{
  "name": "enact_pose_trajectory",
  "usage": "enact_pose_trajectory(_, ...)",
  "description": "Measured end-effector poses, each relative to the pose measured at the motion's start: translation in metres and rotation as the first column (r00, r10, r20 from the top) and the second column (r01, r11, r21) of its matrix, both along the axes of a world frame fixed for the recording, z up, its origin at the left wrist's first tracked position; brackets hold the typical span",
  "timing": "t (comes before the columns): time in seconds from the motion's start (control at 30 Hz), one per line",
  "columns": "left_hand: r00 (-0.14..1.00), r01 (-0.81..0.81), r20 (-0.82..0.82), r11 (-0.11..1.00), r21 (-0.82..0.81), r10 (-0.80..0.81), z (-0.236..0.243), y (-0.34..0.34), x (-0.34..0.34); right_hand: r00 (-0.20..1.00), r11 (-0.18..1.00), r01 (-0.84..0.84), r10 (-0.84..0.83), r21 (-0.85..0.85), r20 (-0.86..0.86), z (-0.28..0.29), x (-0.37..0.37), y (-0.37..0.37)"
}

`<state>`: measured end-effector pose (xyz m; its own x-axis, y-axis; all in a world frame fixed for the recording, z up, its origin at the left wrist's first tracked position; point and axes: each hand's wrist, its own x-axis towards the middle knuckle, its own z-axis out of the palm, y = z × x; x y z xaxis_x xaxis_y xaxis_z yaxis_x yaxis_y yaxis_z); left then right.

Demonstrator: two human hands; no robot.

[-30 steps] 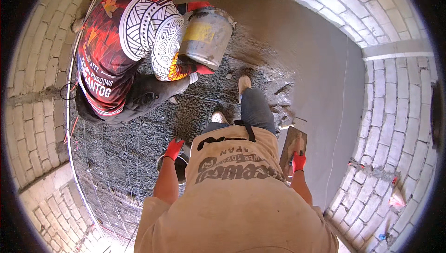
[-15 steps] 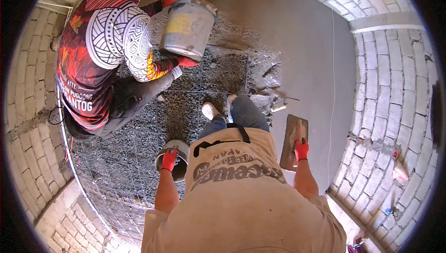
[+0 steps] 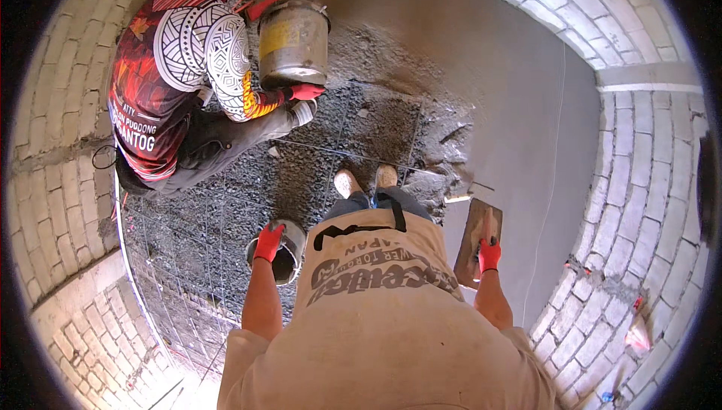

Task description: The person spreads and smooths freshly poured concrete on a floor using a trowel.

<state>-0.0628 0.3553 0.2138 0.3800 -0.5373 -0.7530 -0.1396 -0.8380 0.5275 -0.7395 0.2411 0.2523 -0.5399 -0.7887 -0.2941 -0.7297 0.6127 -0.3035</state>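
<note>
My left hand (image 3: 268, 241), in a red glove, is closed at the top of a grey bucket (image 3: 300, 246) hanging by my left side. The fingers are bent over its rim or handle; which of these cannot be told. In my right hand (image 3: 489, 253), also red-gloved, is the handle of a flat rectangular hand float (image 3: 469, 254), its board brown and dirty. It is at my right side, above smooth wet concrete (image 3: 519, 147). Both of my feet stand on the gravel (image 3: 301, 177) with its grid of thin bars.
Ahead to the left, a crouching co-worker (image 3: 180, 94) in a patterned top holds another grey bucket (image 3: 293, 45) with red-gloved hands. A rough concrete edge (image 3: 444, 139) separates gravel from the smooth surface. A pale string (image 3: 553, 184) runs along the right. Block walls (image 3: 639, 177) surround the floor.
The co-worker's bucket has become more upright. My left hand has shifted slightly forward with its bucket. The float remains in my right hand, and the whole view has shifted a little.
</note>
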Motion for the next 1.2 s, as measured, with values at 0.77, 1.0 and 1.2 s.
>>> enact_pose_trajectory(0.77, 0.946, -0.317, 0.040, 0.945, -0.078, 0.321, 0.045, 0.041, -0.134, 0.969, 0.990, -0.135, 0.138, -0.027, 0.204, -0.080, -0.056, -0.142)
enact_pose_trajectory(1.0, 0.922, -0.342, 0.144, 0.931, -0.126, 0.358, 0.067, 0.030, -0.144, 0.944, 0.985, -0.156, 0.172, -0.079, 0.280, -0.103, -0.065, -0.151)
enact_pose_trajectory(1.2, 0.908, -0.410, 0.056, 0.907, -0.097, 0.416, 0.061, 0.039, -0.141, 0.930, 0.988, -0.125, 0.149, -0.093, 0.335, -0.086, -0.048, -0.153)
